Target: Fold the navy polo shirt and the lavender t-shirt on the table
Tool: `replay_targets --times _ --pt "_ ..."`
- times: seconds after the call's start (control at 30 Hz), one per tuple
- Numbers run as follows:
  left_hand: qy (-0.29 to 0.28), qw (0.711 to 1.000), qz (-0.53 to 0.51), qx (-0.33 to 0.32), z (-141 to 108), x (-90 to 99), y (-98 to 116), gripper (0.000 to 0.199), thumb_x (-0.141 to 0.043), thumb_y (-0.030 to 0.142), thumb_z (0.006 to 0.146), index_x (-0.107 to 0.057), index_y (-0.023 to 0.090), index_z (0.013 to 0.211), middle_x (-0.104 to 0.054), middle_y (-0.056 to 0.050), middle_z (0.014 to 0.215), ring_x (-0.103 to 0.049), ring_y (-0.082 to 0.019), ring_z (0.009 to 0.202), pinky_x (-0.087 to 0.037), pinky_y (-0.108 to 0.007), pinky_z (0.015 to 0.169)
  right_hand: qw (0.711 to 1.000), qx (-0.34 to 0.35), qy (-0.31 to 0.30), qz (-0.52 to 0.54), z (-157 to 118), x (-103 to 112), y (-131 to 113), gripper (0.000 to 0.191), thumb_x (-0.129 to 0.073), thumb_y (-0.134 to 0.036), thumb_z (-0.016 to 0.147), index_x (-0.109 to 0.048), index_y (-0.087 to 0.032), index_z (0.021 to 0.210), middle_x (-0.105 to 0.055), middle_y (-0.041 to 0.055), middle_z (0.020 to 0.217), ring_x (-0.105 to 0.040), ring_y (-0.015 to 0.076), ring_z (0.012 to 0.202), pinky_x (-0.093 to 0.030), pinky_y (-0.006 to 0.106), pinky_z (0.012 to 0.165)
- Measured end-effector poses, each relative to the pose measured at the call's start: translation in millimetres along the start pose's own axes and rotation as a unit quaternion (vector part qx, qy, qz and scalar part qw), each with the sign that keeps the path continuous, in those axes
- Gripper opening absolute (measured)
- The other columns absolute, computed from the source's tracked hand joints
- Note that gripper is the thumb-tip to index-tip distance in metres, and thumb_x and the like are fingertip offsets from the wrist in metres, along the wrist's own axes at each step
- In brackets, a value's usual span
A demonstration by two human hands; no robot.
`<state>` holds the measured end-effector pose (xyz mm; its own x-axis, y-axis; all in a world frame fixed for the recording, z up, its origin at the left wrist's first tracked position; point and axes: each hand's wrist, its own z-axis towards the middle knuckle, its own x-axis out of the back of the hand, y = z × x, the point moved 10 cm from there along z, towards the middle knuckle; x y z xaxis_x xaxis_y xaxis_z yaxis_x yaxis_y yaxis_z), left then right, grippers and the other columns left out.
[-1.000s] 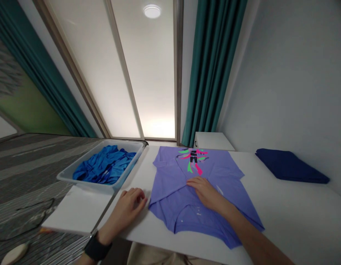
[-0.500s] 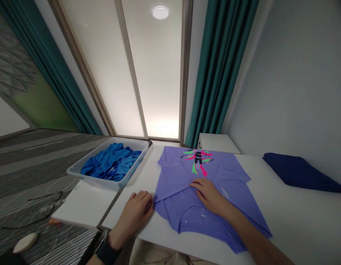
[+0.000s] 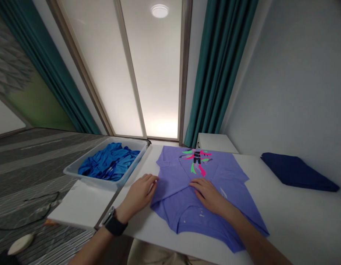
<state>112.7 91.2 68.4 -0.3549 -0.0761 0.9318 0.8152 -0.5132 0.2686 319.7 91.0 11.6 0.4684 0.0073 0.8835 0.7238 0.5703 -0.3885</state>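
Observation:
A purple T-shirt [image 3: 170, 198] lies spread over the white table, its neckline toward me and a pink, green and black print at the far end. One side of the cloth is folded across the middle, with a few creases. My right hand [image 3: 207, 193] rests on the middle of the shirt, fingers stretched out over the fold. At the shirt's left edge is my left hand [image 3: 143, 192], its fingers extended and thumb apart. Whether those fingertips touch the cloth I cannot tell. A dark watch [image 3: 115, 222] is on my left wrist.
A translucent plastic bin [image 3: 72, 171] of crumpled blue clothes [image 3: 108, 162] stands at the left. A folded navy cloth [image 3: 297, 172] lies on the right of the white table [image 3: 148, 235]. Beyond the table are a white cabinet [image 3: 217, 141] and a teal curtain [image 3: 217, 73].
My left hand has moved forward along the shirt's left edge, and its curled fingers have straightened. My right hand stays at the same place on the shirt.

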Motion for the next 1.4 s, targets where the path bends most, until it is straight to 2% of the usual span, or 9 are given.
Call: replay_targets --times 0.17,0.3,0.4,0.5,0.67,0.77,0.97,1.17,1.4 --pt "0.003 0.994 0.059 -0.087 39 -37.4 20 0.047 -0.041 0.034 0.098 -0.043 0.019 0.142 -0.047 -0.012 0.146 -0.046 -0.026 0.132 -0.038 -0.043 0.109 1.0 0.002 -0.002 -0.01 0 3 -4 0.036 -0.044 -0.013 0.093 -0.061 -0.021 0.123 -0.063 0.0095 0.123 -0.055 0.0228 0.114 -0.044 0.043 0.1" --pt "-0.008 0.996 0.075 -0.053 48 -69.9 -3 0.054 -0.039 0.045 0.099 -0.039 0.021 0.147 -0.038 -0.012 0.154 -0.036 -0.027 0.14 -0.031 -0.047 0.115 1.0 -0.002 0.001 -0.016 0 4 -7 0.035 -0.046 -0.012 0.092 -0.062 -0.02 0.122 -0.063 0.0096 0.122 -0.055 0.022 0.114 -0.045 0.041 0.1" --pt "-0.016 0.997 0.07 -0.028 45 -81.0 -17 0.056 -0.039 0.048 0.099 -0.038 0.022 0.148 -0.036 -0.011 0.155 -0.033 -0.026 0.143 -0.026 -0.05 0.117 1.0 -0.007 -0.006 -0.016 -1 3 -6 0.036 -0.045 -0.014 0.092 -0.061 -0.02 0.124 -0.062 0.01 0.124 -0.055 0.022 0.116 -0.044 0.041 0.102" --pt "-0.01 0.999 0.036 -0.027 44 -78.8 -24 0.054 -0.038 0.046 0.099 -0.038 0.023 0.148 -0.037 -0.009 0.155 -0.033 -0.025 0.143 -0.026 -0.049 0.118 1.0 -0.013 -0.002 -0.011 0 4 -2 0.041 -0.043 -0.016 0.093 -0.055 -0.019 0.132 -0.06 0.0107 0.129 -0.053 0.0222 0.12 -0.043 0.042 0.104" --pt "0.057 0.998 -0.013 0.007 46 -54.5 -51 0.047 -0.037 0.033 0.099 -0.046 0.018 0.143 -0.047 -0.012 0.147 -0.041 -0.024 0.138 -0.033 -0.046 0.116 0.998 -0.025 0.037 -0.035 14 17 -2 0.045 -0.037 -0.018 0.094 -0.051 -0.018 0.137 -0.055 0.012 0.137 -0.049 0.0229 0.127 -0.038 0.044 0.11" --pt "0.042 0.999 -0.002 -0.015 46 -52.6 -53 0.048 -0.037 0.031 0.099 -0.044 0.017 0.144 -0.044 -0.011 0.15 -0.036 -0.023 0.141 -0.031 -0.046 0.117 0.997 -0.019 0.023 -0.074 42 15 -17 0.048 -0.036 -0.017 0.093 -0.048 -0.016 0.14 -0.051 0.0129 0.142 -0.044 0.0239 0.132 -0.033 0.044 0.113" --pt "-0.008 0.999 0.038 -0.022 44 -64.4 -43 0.051 -0.039 0.036 0.099 -0.04 0.019 0.147 -0.037 -0.01 0.154 -0.031 -0.023 0.144 -0.027 -0.047 0.118 0.99 -0.03 -0.026 -0.134 111 -21 -35 0.051 -0.029 -0.023 0.097 -0.041 -0.012 0.146 -0.042 0.0126 0.151 -0.034 0.0229 0.14 -0.021 0.042 0.117" --pt "-0.014 0.998 0.058 0.004 43 -67.9 -47 0.052 -0.043 0.04 0.097 -0.042 0.022 0.146 -0.038 -0.009 0.154 -0.033 -0.024 0.143 -0.027 -0.047 0.117 0.979 -0.143 -0.073 -0.125 123 -57 6 0.066 -0.026 -0.049 0.098 -0.031 -0.01 0.151 -0.026 0.0126 0.158 -0.02 0.0262 0.146 -0.011 0.049 0.118" --pt "-0.005 0.999 0.037 0.038 41 -64.8 -55 0.049 -0.042 0.041 0.098 -0.044 0.024 0.144 -0.042 -0.007 0.152 -0.036 -0.024 0.141 -0.026 -0.048 0.117 0.975 -0.171 -0.07 -0.123 116 -60 21 0.072 -0.023 -0.054 0.097 -0.023 -0.009 0.153 -0.02 0.0125 0.16 -0.013 0.0238 0.148 -0.003 0.046 0.119"
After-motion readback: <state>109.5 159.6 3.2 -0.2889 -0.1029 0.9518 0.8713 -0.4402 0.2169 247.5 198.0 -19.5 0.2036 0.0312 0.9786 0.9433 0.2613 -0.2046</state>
